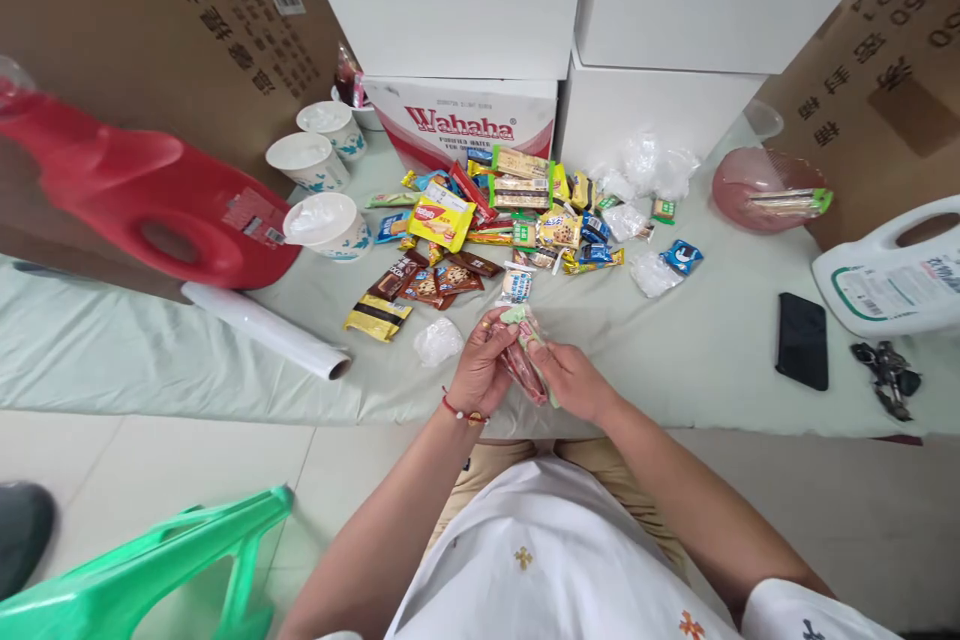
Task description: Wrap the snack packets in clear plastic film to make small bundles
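Evidently, the clear-wrapped packet, with reddish contents and a pale green printed part near its upper end, was held between both hands just over the front edge of the cloth-covered table. The left hand gripped its upper left side, thumb pressed on top, while the right hand pinched its right side between thumb and fingers. It looked light and pliable, its film probably slick and inclined to crinkle, so a gentle pinch along the edges seemed the surest hold; squeezing the middle might have crushed whatever lay inside. Just beyond the fingers lay a small white-and-blue packet, with a crumpled wad of clear plastic to the left. Further back, a heap of snacks, topped by a yellow packet, spread before a Wahaha carton. Paper cups and a roll of film were at the left; a pink bowl and a black phone were at the right.
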Demonstrator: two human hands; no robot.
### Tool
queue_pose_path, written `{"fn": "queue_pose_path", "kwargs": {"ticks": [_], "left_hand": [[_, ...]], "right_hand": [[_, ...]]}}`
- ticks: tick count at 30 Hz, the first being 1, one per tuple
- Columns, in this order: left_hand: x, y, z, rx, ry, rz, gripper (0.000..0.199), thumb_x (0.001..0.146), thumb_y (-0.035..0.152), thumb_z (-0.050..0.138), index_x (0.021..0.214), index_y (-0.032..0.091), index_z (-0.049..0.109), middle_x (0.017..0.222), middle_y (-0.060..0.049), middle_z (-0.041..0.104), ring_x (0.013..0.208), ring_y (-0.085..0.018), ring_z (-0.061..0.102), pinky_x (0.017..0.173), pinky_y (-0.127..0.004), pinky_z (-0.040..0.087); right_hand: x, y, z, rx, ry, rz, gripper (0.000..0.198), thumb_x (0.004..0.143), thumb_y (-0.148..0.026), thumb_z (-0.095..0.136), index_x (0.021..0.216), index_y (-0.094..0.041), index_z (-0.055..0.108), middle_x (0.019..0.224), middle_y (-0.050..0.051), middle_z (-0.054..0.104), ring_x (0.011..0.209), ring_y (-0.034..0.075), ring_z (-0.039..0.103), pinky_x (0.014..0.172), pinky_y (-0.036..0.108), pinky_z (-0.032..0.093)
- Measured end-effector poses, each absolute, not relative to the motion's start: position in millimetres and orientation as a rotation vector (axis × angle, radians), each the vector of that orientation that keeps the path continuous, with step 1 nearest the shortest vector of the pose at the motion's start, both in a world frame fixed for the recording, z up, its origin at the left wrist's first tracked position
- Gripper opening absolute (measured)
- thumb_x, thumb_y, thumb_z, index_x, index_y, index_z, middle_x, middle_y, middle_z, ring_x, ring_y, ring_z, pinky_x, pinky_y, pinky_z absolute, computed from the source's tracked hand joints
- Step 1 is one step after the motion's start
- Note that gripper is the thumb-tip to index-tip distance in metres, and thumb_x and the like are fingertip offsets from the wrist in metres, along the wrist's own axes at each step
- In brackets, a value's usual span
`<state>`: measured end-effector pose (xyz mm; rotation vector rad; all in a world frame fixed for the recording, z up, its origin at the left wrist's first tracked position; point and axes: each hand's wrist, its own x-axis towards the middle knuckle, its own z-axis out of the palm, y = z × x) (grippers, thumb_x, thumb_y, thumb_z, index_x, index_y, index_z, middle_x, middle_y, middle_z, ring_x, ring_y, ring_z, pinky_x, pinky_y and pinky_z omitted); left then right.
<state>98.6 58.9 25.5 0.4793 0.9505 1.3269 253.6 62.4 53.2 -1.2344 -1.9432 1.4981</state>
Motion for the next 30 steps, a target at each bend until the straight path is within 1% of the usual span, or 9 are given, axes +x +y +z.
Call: {"fn": "queue_pose_path", "kwargs": {"ticks": [4, 7, 12, 16, 19, 22, 26, 28, 30], "left_hand": [[109, 63, 26, 0.341, 1.013, 1.368, 0.043, 0.062, 0.026, 0.09, 0.094, 0.02, 0.062, 0.079, 0.005, 0.069, 0.066, -0.01, 0.064, 0.067, -0.022, 0.053], [112, 63, 33, 0.374, 1.029, 1.386, 0.044, 0.063, 0.026, 0.092, 0.095, 0.02, 0.064, 0.077, 0.006, 0.067, 0.064, -0.008, 0.062, 0.063, -0.02, 0.05], [104, 61, 42, 0.299, 0.792, 1.267, 0.053, 0.076, 0.045, 0.084, 0.121, 0.022, 0.067, 0.093, -0.002, 0.074, 0.078, -0.017, 0.07, 0.077, -0.031, 0.056], [102, 60, 39, 0.205, 0.634, 1.226, 0.068, 0.074, 0.05, 0.085, 0.134, 0.027, 0.06, 0.107, -0.004, 0.075, 0.098, -0.025, 0.073, 0.089, -0.04, 0.056], [110, 62, 31, 0.184, 0.649, 1.213, 0.052, 0.071, 0.035, 0.089, 0.116, 0.024, 0.065, 0.101, -0.004, 0.074, 0.092, -0.021, 0.073, 0.084, -0.035, 0.056], [121, 67, 23, 0.109, 0.805, 1.278, 0.037, 0.07, 0.03, 0.09, 0.09, 0.02, 0.06, 0.079, 0.003, 0.069, 0.07, -0.012, 0.068, 0.069, -0.026, 0.055], [131, 67, 26, 0.121, 0.85, 1.324, 0.037, 0.071, 0.035, 0.089, 0.093, 0.02, 0.062, 0.08, 0.004, 0.068, 0.073, -0.012, 0.068, 0.072, -0.025, 0.055], [134, 65, 33, 0.13, 0.78, 1.264, 0.038, 0.077, 0.042, 0.083, 0.103, 0.02, 0.066, 0.091, -0.001, 0.072, 0.081, -0.016, 0.07, 0.077, -0.029, 0.056], [135, 62, 40, 0.15, 0.706, 1.189, 0.046, 0.083, 0.051, 0.074, 0.115, 0.019, 0.068, 0.108, -0.008, 0.074, 0.088, -0.02, 0.071, 0.081, -0.035, 0.057]], "right_hand": [[258, 52, 48, -1.4, -2.077, 1.144, 0.052, 0.105, -0.059, 0.03, 0.1, -0.02, 0.065, 0.093, 0.01, 0.073, 0.089, 0.024, 0.069, 0.079, 0.033, 0.051], [260, 45, 44, -1.447, -2.067, 1.083, 0.044, 0.103, -0.056, 0.038, 0.109, -0.017, 0.058, 0.099, 0.013, 0.072, 0.089, 0.026, 0.068, 0.076, 0.034, 0.049], [266, 41, 35, -1.373, -1.768, 1.328, 0.042, 0.101, -0.06, 0.043, 0.096, -0.02, 0.055, 0.084, 0.006, 0.07, 0.079, 0.022, 0.066, 0.072, 0.031, 0.049], [267, 43, 33, -1.198, -1.588, 1.54, 0.046, 0.102, -0.06, 0.042, 0.116, -0.02, 0.062, 0.105, 0.006, 0.074, 0.096, 0.021, 0.068, 0.084, 0.031, 0.052], [263, 41, 32, -1.277, -1.717, 1.518, 0.053, 0.103, -0.06, 0.038, 0.125, -0.018, 0.062, 0.109, 0.011, 0.074, 0.104, 0.026, 0.069, 0.09, 0.038, 0.054], [260, 34, 31, -1.541, -1.867, 1.182, 0.061, 0.102, -0.062, 0.036, 0.131, -0.013, 0.059, 0.119, 0.02, 0.07, 0.116, 0.034, 0.065, 0.097, 0.048, 0.052], [261, 30, 28, -1.449, -1.863, 0.978, 0.084, 0.089, -0.062, 0.061, 0.153, -0.012, 0.038, 0.153, 0.024, 0.047, 0.141, 0.037, 0.046, 0.113, 0.053, 0.042], [266, 32, 29, -1.411, -1.76, 1.148, 0.079, 0.085, -0.056, 0.07, 0.149, -0.017, 0.044, 0.142, 0.019, 0.058, 0.128, 0.033, 0.057, 0.105, 0.048, 0.049], [275, 34, 33, -1.385, -1.539, 1.438, 0.061, 0.084, -0.05, 0.071, 0.134, -0.02, 0.056, 0.111, 0.01, 0.07, 0.092, 0.023, 0.067, 0.08, 0.036, 0.056]]}}
